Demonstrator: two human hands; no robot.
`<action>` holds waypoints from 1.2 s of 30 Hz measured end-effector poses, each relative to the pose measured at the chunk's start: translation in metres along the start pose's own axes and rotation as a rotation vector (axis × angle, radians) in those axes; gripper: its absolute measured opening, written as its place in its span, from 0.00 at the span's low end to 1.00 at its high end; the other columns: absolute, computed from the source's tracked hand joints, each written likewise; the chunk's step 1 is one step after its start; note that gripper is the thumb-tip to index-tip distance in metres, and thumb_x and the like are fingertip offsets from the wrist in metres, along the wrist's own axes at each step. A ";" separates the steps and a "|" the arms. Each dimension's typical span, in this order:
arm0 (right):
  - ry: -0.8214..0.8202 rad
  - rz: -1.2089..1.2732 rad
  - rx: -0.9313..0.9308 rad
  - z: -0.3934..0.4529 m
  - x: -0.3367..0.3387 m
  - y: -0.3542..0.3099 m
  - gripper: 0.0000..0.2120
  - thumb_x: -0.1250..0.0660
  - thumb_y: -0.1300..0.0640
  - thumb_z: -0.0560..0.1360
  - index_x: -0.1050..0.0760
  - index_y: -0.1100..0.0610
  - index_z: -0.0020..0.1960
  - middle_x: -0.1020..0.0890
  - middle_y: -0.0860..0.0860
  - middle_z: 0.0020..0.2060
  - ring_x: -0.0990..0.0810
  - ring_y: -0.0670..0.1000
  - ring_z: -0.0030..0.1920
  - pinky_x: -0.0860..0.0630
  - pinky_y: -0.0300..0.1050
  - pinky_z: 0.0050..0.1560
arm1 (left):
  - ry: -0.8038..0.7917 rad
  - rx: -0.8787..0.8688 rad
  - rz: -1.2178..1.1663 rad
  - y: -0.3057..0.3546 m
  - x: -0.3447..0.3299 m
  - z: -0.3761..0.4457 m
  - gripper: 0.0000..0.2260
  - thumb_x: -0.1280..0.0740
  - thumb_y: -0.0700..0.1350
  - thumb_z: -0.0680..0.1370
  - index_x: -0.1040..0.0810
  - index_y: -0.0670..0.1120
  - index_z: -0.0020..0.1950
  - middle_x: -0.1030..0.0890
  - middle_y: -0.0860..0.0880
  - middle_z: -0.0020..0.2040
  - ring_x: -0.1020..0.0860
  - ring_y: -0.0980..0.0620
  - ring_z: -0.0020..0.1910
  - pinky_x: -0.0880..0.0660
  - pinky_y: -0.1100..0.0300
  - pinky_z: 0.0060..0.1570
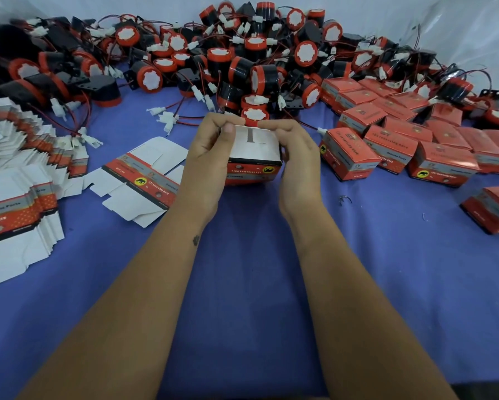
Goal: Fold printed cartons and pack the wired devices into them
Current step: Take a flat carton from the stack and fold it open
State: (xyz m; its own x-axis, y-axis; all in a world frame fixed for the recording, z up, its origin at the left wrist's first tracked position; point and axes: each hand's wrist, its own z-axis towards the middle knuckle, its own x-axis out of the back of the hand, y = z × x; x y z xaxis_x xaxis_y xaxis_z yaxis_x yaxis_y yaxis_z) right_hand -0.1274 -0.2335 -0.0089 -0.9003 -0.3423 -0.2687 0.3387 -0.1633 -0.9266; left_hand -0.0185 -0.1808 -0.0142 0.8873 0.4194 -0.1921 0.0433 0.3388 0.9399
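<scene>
While both hands are clamping it, the carton [254, 155] is sitting at centre frame, just above the blue cloth [242, 255]. Its long axis is running left to right across the frame, slightly tilted down toward the right. White flap side is facing up toward the camera; the printed red band with the yellow animal badge is facing the viewer, text reading upside down. A dark T-shaped mark is showing on the white top flap. Cannot tell if anything is inside.

Left hand [210, 157] is gripping the carton's left end, thumb pressing on the top flap. Right hand [294, 157] is gripping the right end, fingers curling over the top far edge. Fingertips of both hands are nearly meeting at the far edge.

Flat carton blank [138, 180] is lying just left of the left hand, white inside up, printed strip running diagonally. Stack of flat blanks [20, 197] is fanning along the left edge of the frame. Pile of wired devices [213, 59] is filling the upper frame: black cylindrical bodies, red caps with white centres, red/black leads with white connectors. One device [254, 115] is lying just behind the fingertips. Packed cartons [401, 140] are crowding right of centre, the nearest close beside the right hand. A small bent wire bit [345, 200] is lying on the cloth at right of the right wrist.
</scene>
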 end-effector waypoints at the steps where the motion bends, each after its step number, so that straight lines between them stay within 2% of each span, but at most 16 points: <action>1: 0.005 0.007 -0.001 0.001 0.002 -0.002 0.11 0.40 0.63 0.77 0.19 0.57 0.43 0.17 0.51 0.42 0.20 0.51 0.47 0.23 0.45 0.49 | -0.007 0.019 0.000 -0.001 0.000 0.001 0.08 0.39 0.50 0.80 0.21 0.57 0.46 0.17 0.56 0.49 0.19 0.53 0.49 0.20 0.55 0.45; 3: -0.003 -0.037 0.021 0.001 0.006 -0.005 0.08 0.36 0.62 0.75 0.19 0.58 0.42 0.17 0.48 0.40 0.20 0.46 0.46 0.23 0.39 0.47 | -0.012 0.078 -0.022 -0.001 0.002 0.002 0.09 0.38 0.50 0.80 0.19 0.54 0.44 0.16 0.50 0.50 0.18 0.48 0.50 0.20 0.51 0.47; 5: -0.046 -0.099 0.033 0.000 0.008 -0.006 0.06 0.35 0.63 0.72 0.19 0.57 0.43 0.18 0.48 0.41 0.21 0.44 0.44 0.24 0.36 0.43 | -0.012 0.074 -0.028 0.000 0.003 0.002 0.07 0.36 0.47 0.77 0.19 0.52 0.42 0.17 0.51 0.46 0.18 0.51 0.45 0.20 0.56 0.43; 7: -0.086 -0.131 0.016 -0.001 0.009 -0.006 0.08 0.36 0.64 0.72 0.20 0.55 0.46 0.19 0.50 0.43 0.22 0.45 0.43 0.24 0.38 0.41 | -0.014 0.031 -0.016 0.002 0.004 0.001 0.05 0.35 0.43 0.75 0.20 0.52 0.45 0.18 0.54 0.44 0.19 0.56 0.43 0.22 0.62 0.39; 10: -0.076 -0.193 0.011 -0.001 0.007 -0.006 0.11 0.36 0.70 0.74 0.22 0.57 0.52 0.18 0.54 0.48 0.21 0.47 0.45 0.23 0.40 0.42 | 0.015 0.008 -0.016 0.001 0.005 0.001 0.12 0.35 0.37 0.75 0.21 0.53 0.52 0.18 0.54 0.48 0.18 0.58 0.45 0.22 0.64 0.39; 12: -0.059 -0.225 0.028 -0.002 0.006 -0.007 0.13 0.35 0.71 0.74 0.23 0.57 0.54 0.18 0.53 0.49 0.20 0.45 0.45 0.22 0.39 0.43 | 0.034 0.003 0.007 0.001 0.005 0.002 0.15 0.35 0.34 0.77 0.22 0.53 0.54 0.18 0.53 0.49 0.18 0.58 0.46 0.22 0.64 0.39; 14: -0.049 -0.270 0.051 -0.001 0.005 -0.008 0.15 0.35 0.71 0.73 0.23 0.54 0.53 0.18 0.51 0.47 0.20 0.43 0.45 0.21 0.41 0.43 | 0.043 -0.008 0.032 0.001 0.004 0.002 0.17 0.35 0.32 0.77 0.23 0.53 0.55 0.18 0.52 0.51 0.19 0.57 0.48 0.22 0.63 0.41; 16: -0.045 -0.295 0.056 -0.002 0.005 -0.008 0.16 0.35 0.71 0.73 0.24 0.53 0.53 0.18 0.50 0.46 0.20 0.46 0.46 0.19 0.43 0.43 | 0.037 -0.028 0.062 0.001 0.004 0.003 0.18 0.35 0.31 0.76 0.24 0.54 0.55 0.19 0.50 0.51 0.19 0.55 0.50 0.22 0.63 0.43; 21: -0.039 -0.286 0.034 -0.003 0.003 -0.010 0.14 0.34 0.71 0.73 0.25 0.55 0.54 0.18 0.55 0.49 0.19 0.49 0.47 0.18 0.45 0.45 | 0.043 -0.051 0.077 0.001 0.006 0.003 0.18 0.34 0.31 0.73 0.23 0.54 0.54 0.19 0.53 0.51 0.19 0.58 0.49 0.22 0.65 0.43; 24: -0.030 -0.305 0.035 -0.003 0.003 -0.010 0.14 0.34 0.71 0.73 0.24 0.58 0.55 0.17 0.57 0.50 0.19 0.54 0.50 0.19 0.49 0.47 | 0.025 -0.013 0.077 0.001 0.006 0.002 0.21 0.36 0.31 0.71 0.21 0.53 0.55 0.18 0.54 0.52 0.19 0.56 0.49 0.22 0.65 0.42; 26: -0.023 -0.324 0.035 -0.003 0.003 -0.010 0.12 0.34 0.70 0.74 0.23 0.59 0.55 0.17 0.57 0.49 0.19 0.53 0.49 0.19 0.48 0.47 | 0.036 -0.004 0.077 0.001 0.007 0.003 0.21 0.37 0.29 0.71 0.20 0.52 0.55 0.18 0.53 0.52 0.19 0.55 0.50 0.22 0.65 0.41; 30: -0.024 -0.177 -0.057 -0.002 0.002 -0.008 0.06 0.37 0.62 0.79 0.22 0.58 0.51 0.19 0.50 0.44 0.21 0.44 0.44 0.23 0.38 0.43 | 0.051 -0.008 0.090 0.002 0.007 0.002 0.17 0.35 0.36 0.71 0.21 0.52 0.55 0.19 0.54 0.53 0.20 0.56 0.52 0.22 0.64 0.42; 32: -0.019 -0.164 -0.128 -0.002 0.002 -0.005 0.09 0.40 0.55 0.81 0.22 0.52 0.48 0.19 0.45 0.43 0.22 0.42 0.43 0.25 0.36 0.44 | 0.068 0.003 0.064 0.004 0.005 0.001 0.11 0.35 0.43 0.73 0.21 0.54 0.53 0.19 0.56 0.50 0.21 0.58 0.50 0.22 0.62 0.45; 34: -0.041 -0.217 -0.196 -0.003 0.002 -0.001 0.11 0.42 0.49 0.82 0.22 0.46 0.46 0.19 0.43 0.45 0.22 0.43 0.46 0.26 0.40 0.48 | 0.067 0.013 0.092 0.003 0.004 0.001 0.09 0.39 0.52 0.77 0.22 0.57 0.54 0.19 0.57 0.53 0.22 0.56 0.53 0.22 0.56 0.53; 36: -0.090 -0.268 -0.215 -0.003 0.001 0.000 0.12 0.41 0.47 0.82 0.23 0.45 0.44 0.20 0.41 0.41 0.23 0.43 0.43 0.28 0.41 0.45 | 0.046 0.039 0.136 0.003 0.003 0.000 0.15 0.46 0.57 0.77 0.24 0.60 0.58 0.22 0.54 0.62 0.24 0.52 0.62 0.26 0.49 0.65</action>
State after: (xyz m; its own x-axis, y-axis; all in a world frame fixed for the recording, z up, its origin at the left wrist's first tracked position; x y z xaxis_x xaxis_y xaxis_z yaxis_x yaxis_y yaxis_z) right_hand -0.1293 -0.2315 -0.0097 -0.9185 -0.3954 0.0064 0.0202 -0.0631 -0.9978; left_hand -0.0158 -0.1791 -0.0121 0.8642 0.4977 -0.0737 -0.0577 0.2436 0.9682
